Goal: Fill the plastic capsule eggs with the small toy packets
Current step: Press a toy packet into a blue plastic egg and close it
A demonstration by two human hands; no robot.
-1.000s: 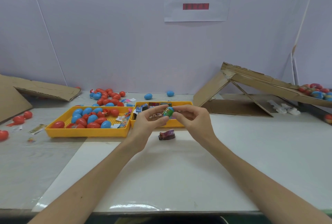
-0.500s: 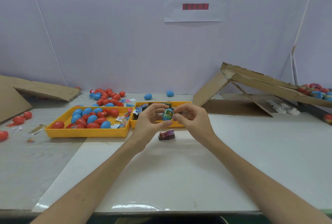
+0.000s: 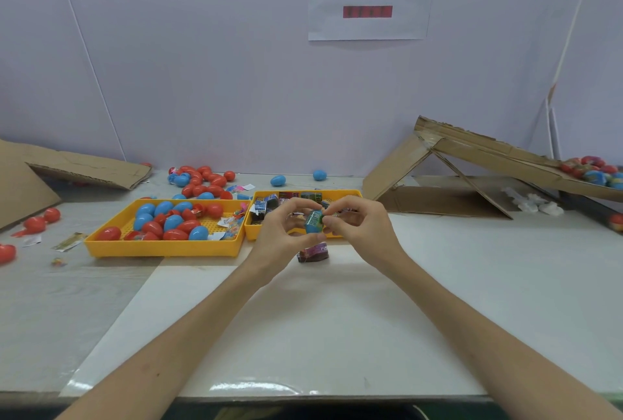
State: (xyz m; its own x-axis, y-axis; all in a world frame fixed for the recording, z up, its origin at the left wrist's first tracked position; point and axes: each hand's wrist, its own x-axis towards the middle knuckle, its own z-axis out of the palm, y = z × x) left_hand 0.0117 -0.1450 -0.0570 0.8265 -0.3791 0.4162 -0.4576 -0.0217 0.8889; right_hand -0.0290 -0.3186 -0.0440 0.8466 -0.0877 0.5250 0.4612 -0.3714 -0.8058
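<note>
1. Egg [image 3: 310, 229]: blue, held up before tray [image 3: 253, 234], left hand [image 3: 283, 237] fingers curled round it, steadying for loading
2. Packet [image 3: 315, 216]: green, pinched by right hand [image 3: 360, 231], seemingly being pressed into egg

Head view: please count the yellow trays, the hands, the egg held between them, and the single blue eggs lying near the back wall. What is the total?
Yellow trays: 2, the left one and the right one
Hands: 2, left hand and right hand
Held egg: 1
Single blue eggs: 2, one and another
Total: 7
</note>
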